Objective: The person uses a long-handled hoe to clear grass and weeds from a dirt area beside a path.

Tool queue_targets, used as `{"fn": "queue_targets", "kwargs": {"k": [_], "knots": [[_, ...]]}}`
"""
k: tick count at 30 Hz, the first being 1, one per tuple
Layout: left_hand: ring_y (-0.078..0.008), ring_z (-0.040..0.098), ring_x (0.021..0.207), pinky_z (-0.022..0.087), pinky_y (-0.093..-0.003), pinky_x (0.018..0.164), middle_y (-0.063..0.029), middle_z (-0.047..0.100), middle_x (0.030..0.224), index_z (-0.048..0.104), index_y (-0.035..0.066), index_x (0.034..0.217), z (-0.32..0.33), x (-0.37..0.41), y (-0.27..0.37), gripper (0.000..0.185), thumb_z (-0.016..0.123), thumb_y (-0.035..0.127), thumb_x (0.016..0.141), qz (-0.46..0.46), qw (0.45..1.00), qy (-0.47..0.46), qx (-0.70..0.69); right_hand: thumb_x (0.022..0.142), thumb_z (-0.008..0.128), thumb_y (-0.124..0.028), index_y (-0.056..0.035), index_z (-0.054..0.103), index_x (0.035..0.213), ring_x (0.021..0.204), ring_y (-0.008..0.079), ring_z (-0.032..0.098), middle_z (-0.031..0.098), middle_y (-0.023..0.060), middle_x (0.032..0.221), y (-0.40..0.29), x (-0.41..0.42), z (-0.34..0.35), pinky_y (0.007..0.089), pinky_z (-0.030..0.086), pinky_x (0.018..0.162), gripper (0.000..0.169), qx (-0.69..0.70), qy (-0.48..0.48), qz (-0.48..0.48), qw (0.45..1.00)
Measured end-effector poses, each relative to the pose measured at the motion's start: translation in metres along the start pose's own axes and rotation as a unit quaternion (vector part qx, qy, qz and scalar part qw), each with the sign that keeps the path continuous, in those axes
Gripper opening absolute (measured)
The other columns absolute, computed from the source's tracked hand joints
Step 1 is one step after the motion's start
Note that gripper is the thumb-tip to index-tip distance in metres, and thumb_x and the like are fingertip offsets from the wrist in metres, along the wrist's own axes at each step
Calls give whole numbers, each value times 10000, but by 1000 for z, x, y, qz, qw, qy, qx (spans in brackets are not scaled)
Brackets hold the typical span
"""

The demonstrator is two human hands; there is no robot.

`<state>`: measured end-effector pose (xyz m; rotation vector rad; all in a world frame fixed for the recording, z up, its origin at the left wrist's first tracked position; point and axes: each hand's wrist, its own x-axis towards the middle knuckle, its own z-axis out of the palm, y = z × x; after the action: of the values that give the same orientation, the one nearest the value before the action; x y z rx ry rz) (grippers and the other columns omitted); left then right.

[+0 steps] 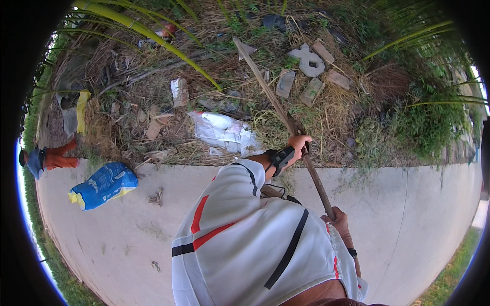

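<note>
My left hand point(299, 147) grips the middle of a long wooden-handled tool point(268, 91), near the edge of the pavement. Lower down, my right hand point(338, 220) is closed around the handle's near end. At the far end a small pointed metal blade point(246, 50) rests over dry grass and litter; its exact kind is not clear. Left of the handle lies a crumpled white plastic sack point(222, 130). Right of it are several bricks point(285, 83) and a grey concrete piece with a hole point(308, 61).
A blue and yellow bag point(105, 185) lies on the concrete pavement point(126, 237) at left. A person in orange trousers point(59, 155) stands at the far left. Green bamboo stems point(153, 36) arch overhead. Leafy growth point(428, 122) borders the right side. A yellow sack point(82, 111) lies among the litter.
</note>
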<state>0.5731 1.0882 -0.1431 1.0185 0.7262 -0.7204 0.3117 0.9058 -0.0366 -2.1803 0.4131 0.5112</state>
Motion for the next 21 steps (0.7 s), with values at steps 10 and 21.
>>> {"fn": "queue_targets", "kwargs": {"k": [10,21], "knots": [[-140,415,451,294,-323,411,-20,482,543,582,37,623,8,8,-77,169,688,153,559,-70,990,51,114,726,657,-206,4,566,747,568,53,416,500,-28,611,-44,-41,-24,224,374,514,230,93,-76,167,979],[-179,439,383,386,-340,375,-52,480,518,510,72,615,-12,13,-72,143,633,137,649,-144,988,-63,14,747,604,-152,15,548,788,456,66,424,490,2,571,-34,-40,-35,231,353,416,182,66,-40,111,991]]}}
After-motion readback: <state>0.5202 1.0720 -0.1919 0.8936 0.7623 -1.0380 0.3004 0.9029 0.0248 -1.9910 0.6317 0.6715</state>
